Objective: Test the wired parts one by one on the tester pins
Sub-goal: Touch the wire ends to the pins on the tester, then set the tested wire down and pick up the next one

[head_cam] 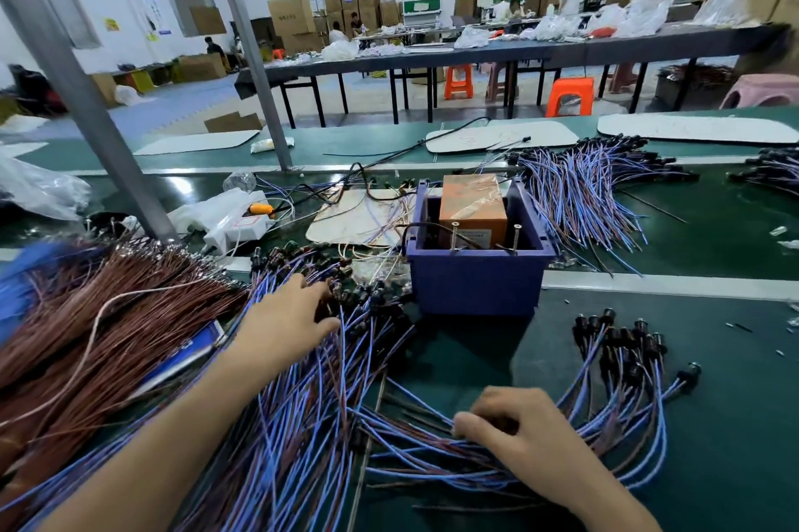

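A blue plastic box [475, 285] stands in the middle of the green bench, with an orange block [473, 202] inside and two upright metal pins [455, 235] on its front rim. A big pile of wired parts [302, 401] with blue and brown leads and black heads lies to its left. My left hand [289, 315] reaches into the black heads of that pile, fingers extended. My right hand [514, 432] is curled over the wire ends of a smaller bunch of wired parts [627, 363] at the lower right, gripping them.
A heap of brown wires [99, 315] fills the left. More blue-wired parts [583, 194] lie behind the box at the right. A white power strip [238, 224] and a grey frame post [86, 99] stand at the back left. Tables, stools and cartons fill the hall behind.
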`<action>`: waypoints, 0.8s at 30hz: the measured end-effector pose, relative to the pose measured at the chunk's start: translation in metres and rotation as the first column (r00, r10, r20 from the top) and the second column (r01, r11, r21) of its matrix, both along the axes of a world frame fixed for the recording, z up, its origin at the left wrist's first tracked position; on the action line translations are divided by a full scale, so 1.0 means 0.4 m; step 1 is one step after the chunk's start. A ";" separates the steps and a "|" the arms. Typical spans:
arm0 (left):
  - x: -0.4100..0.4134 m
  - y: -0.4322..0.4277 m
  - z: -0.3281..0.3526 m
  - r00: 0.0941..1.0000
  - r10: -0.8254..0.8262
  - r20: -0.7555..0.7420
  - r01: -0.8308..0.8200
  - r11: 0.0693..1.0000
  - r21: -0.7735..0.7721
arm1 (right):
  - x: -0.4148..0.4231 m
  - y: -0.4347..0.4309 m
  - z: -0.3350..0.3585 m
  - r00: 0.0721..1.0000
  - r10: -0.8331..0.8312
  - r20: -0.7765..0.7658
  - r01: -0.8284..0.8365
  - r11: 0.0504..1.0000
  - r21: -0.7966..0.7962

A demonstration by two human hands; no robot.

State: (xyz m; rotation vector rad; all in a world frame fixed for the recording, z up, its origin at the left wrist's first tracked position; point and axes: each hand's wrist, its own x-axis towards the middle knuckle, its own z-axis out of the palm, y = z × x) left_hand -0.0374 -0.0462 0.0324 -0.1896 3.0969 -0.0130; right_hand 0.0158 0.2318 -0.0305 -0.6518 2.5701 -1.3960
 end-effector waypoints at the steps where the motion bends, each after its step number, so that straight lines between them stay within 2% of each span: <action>1: 0.007 0.002 -0.013 1.000 0.005 -0.031 -0.004 1.000 0.024 | 0.000 -0.001 -0.001 1.000 -0.001 -0.007 0.001 1.000 0.006; 5: 0.015 0.032 -0.018 0.993 -0.001 -0.119 0.022 0.985 0.174 | 0.001 -0.001 -0.002 0.998 -0.028 -0.047 0.029 1.000 0.012; 8: 0.029 0.069 0.001 0.951 -0.064 -0.304 0.156 0.944 0.290 | 0.003 0.000 0.003 0.998 -0.058 0.011 0.059 0.985 -0.163; 9: 0.037 0.091 0.007 0.913 -0.108 -0.394 0.254 0.906 0.339 | 0.004 -0.001 0.006 0.997 -0.037 0.064 0.052 0.966 -0.252; 11: 0.061 0.155 0.024 0.821 -0.219 -0.526 0.478 0.767 0.427 | 0.005 -0.003 0.008 0.988 0.054 0.147 0.009 0.918 -0.397; 13: 0.088 0.225 0.027 0.765 -0.310 -0.565 0.615 0.611 0.498 | 0.004 -0.007 0.007 0.976 0.126 0.176 -0.027 0.877 -0.480; 15: 0.104 0.282 0.014 0.727 -0.370 -0.579 0.679 0.512 0.526 | 0.002 -0.011 0.007 0.963 0.170 0.209 -0.020 0.820 -0.572; 17: 0.110 0.318 -0.004 0.737 -0.381 -0.559 0.675 0.455 0.580 | 0.000 -0.012 0.008 0.947 0.198 0.252 0.032 0.723 -0.690; 19: 0.107 0.337 -0.022 0.819 -0.343 -0.460 0.572 0.417 0.707 | -0.006 -0.004 0.007 0.953 0.167 0.253 0.099 0.617 -0.780; 21: 0.104 0.339 -0.037 0.905 -0.318 -0.284 0.398 0.392 0.829 | -0.015 0.013 0.008 0.959 0.083 0.270 0.194 0.499 -0.845; 23: 0.104 0.322 -0.053 0.923 -0.360 -0.138 0.281 0.383 0.880 | -0.026 0.036 0.012 0.942 -0.037 0.334 0.322 0.386 -0.864; 24: 0.104 0.309 -0.059 0.912 -0.395 -0.111 0.282 0.406 0.869 | -0.033 0.049 0.013 0.922 -0.112 0.371 0.387 0.322 -0.864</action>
